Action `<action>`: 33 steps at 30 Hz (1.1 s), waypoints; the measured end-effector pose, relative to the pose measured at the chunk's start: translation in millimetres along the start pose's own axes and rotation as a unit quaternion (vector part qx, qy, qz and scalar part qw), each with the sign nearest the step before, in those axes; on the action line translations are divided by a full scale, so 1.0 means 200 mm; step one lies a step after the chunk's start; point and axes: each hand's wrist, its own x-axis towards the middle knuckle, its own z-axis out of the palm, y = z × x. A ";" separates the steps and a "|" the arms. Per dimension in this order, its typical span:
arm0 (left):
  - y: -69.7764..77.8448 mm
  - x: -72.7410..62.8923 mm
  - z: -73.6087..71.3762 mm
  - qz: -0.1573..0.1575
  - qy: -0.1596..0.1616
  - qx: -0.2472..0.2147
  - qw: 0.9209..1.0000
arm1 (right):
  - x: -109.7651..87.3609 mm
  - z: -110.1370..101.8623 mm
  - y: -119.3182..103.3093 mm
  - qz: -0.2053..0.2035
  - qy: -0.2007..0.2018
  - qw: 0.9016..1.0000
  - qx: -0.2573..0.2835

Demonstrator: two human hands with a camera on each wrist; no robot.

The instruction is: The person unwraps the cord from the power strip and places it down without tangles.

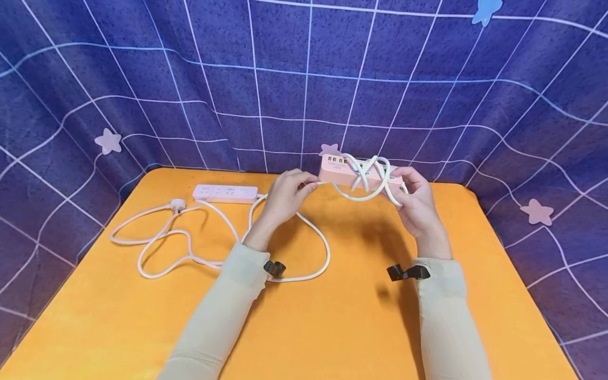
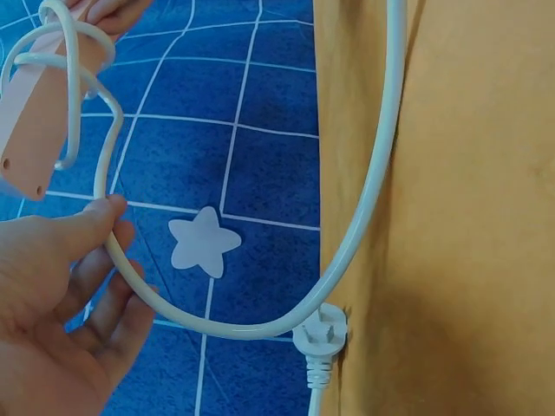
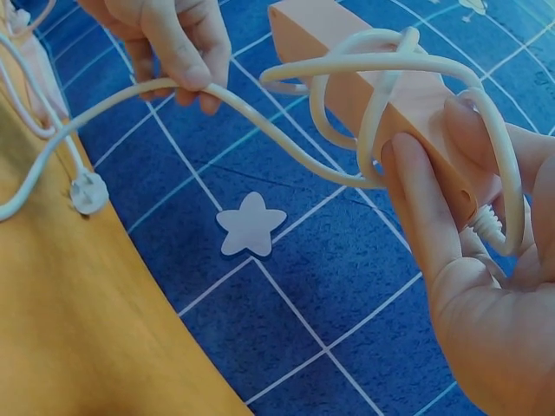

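Note:
My right hand (image 1: 420,203) grips one end of a pink power strip (image 1: 332,170), held up above the table. White cord (image 3: 373,65) from that end crosses over itself in loops around the strip's body. To the left, my left hand (image 1: 287,195) pinches the same white cord (image 2: 108,173) between thumb and fingers, just off the strip's other end. From there the cord hangs in a wide curve toward the table, as the left wrist view shows. USB ports (image 1: 337,159) face up near the strip's left end. Some sockets are hidden under the loops.
A second pink power strip (image 1: 225,193) lies at the back left of the orange table (image 1: 351,327). Its loose cord (image 1: 163,232) and a white plug (image 1: 178,205) spread beside it. Behind hangs a blue gridded cloth (image 1: 280,95) with stars.

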 end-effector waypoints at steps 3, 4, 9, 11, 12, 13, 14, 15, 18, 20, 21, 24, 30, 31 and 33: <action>0.00 0.02 -0.01 0.008 0.006 0.000 1.000 | 0.00 0.00 0.00 -0.003 -0.001 1.000 0.005; 0.00 0.03 -0.02 0.010 0.006 0.001 1.000 | 0.00 0.00 0.00 -0.004 -0.001 1.000 0.006; -0.01 0.09 -0.04 0.015 0.002 0.010 1.000 | 0.00 0.00 0.00 -0.003 0.002 1.000 0.004; 0.00 0.11 -0.05 0.013 -0.001 0.012 1.000 | 0.00 0.00 0.00 -0.002 0.005 1.000 0.002; 0.00 0.12 -0.06 0.012 -0.003 0.012 1.000 | 0.00 0.00 0.00 -0.003 0.007 1.000 0.001; 0.00 0.14 -0.06 0.011 -0.005 0.011 1.000 | 0.00 -0.01 0.00 -0.004 0.008 1.000 0.000; 0.00 0.15 -0.06 0.009 -0.007 0.010 1.000 | 0.00 -0.01 -0.01 -0.005 0.008 1.000 -0.001; 0.01 0.16 -0.07 0.008 -0.009 0.009 1.000 | 0.00 -0.01 -0.01 -0.006 0.008 1.000 -0.002; 0.02 0.20 -0.08 0.003 -0.013 0.006 1.000 | 0.00 -0.01 -0.01 -0.007 0.007 1.000 -0.004; 0.04 0.22 -0.09 -0.002 -0.015 0.001 1.000 | 0.00 -0.02 -0.01 -0.007 0.006 1.000 -0.004; 0.04 0.23 -0.09 -0.004 -0.015 -0.001 1.000 | 0.00 -0.02 -0.01 -0.007 0.006 1.000 -0.003; 0.07 0.26 -0.12 -0.008 -0.015 -0.007 1.000 | 0.00 -0.02 -0.01 -0.009 0.005 1.000 0.002; 0.10 0.31 -0.16 -0.007 -0.016 -0.012 1.000 | 0.01 -0.01 -0.01 -0.011 -0.001 1.000 0.006; 0.10 0.32 -0.17 -0.007 -0.018 -0.011 1.000 | 0.01 -0.01 -0.01 -0.011 -0.001 1.000 0.005; 0.11 0.33 -0.18 -0.008 -0.020 -0.012 1.000 | 0.00 -0.02 0.00 -0.009 0.000 1.000 0.004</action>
